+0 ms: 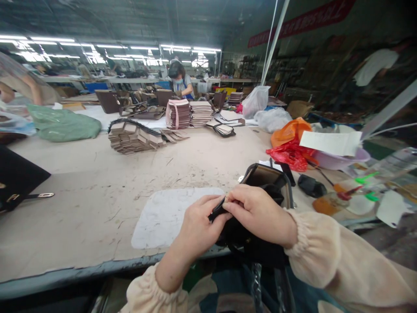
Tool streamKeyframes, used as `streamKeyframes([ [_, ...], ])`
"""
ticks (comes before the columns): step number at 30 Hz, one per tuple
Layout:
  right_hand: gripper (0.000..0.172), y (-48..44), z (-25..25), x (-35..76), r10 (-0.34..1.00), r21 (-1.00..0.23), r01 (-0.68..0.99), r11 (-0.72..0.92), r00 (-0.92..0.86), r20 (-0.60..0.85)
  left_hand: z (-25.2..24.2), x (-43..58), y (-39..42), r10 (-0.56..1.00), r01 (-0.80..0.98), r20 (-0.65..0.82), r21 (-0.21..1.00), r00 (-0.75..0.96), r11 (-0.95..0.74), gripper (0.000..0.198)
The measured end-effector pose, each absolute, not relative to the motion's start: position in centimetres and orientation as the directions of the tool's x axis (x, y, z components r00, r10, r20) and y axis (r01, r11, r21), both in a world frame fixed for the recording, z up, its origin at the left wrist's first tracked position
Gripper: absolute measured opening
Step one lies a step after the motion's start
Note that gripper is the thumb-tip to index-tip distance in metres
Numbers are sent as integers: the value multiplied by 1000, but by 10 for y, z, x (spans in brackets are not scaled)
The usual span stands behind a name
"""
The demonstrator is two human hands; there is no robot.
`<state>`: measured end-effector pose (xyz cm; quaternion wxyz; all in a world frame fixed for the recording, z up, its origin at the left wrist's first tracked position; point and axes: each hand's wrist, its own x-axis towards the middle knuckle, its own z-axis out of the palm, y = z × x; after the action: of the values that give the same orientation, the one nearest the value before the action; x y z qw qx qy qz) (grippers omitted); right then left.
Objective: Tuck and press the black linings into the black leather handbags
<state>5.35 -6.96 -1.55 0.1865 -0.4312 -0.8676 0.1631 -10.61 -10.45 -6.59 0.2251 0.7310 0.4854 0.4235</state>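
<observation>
A black handbag (283,184) with a tan-lined opening rests at the table's front edge, partly hidden behind my hands. My left hand (202,219) is closed on the bag's black edge, thumb and fingers pinching it. On the same edge, just to the right, my right hand (257,211) pinches with thumb and forefinger. Whether a small piece sits between those right fingertips cannot be made out. Below hang the bag's straps (283,284), one wrapped in clear plastic. Left of the hands lies a white rounded sheet (166,217) on the brown-covered table (84,204).
Stacked brown pieces (133,137) lie mid-table, with bundled stacks (179,114) behind. A green plastic bag (63,124) and another black bag (19,180) are at left. To the right stand a glue bottle (329,203), a red plastic bag (289,154) and a purple basin (342,160). A co-worker (182,80) sits opposite.
</observation>
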Motion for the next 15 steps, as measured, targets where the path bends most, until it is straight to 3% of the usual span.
streamKeyframes([
  [5,18,-72,-13,55,827,-431,715,551,-538,165,-57,-110,-104,870,512,430,706,239,-490,23],
  [10,28,-64,-16,62,856,-440,747,499,-504,116,-61,-109,-98,872,566,451,675,191,-473,16],
  [15,31,-60,-15,72,801,-446,686,574,-584,134,-63,-105,-99,866,567,471,673,167,-475,16],
])
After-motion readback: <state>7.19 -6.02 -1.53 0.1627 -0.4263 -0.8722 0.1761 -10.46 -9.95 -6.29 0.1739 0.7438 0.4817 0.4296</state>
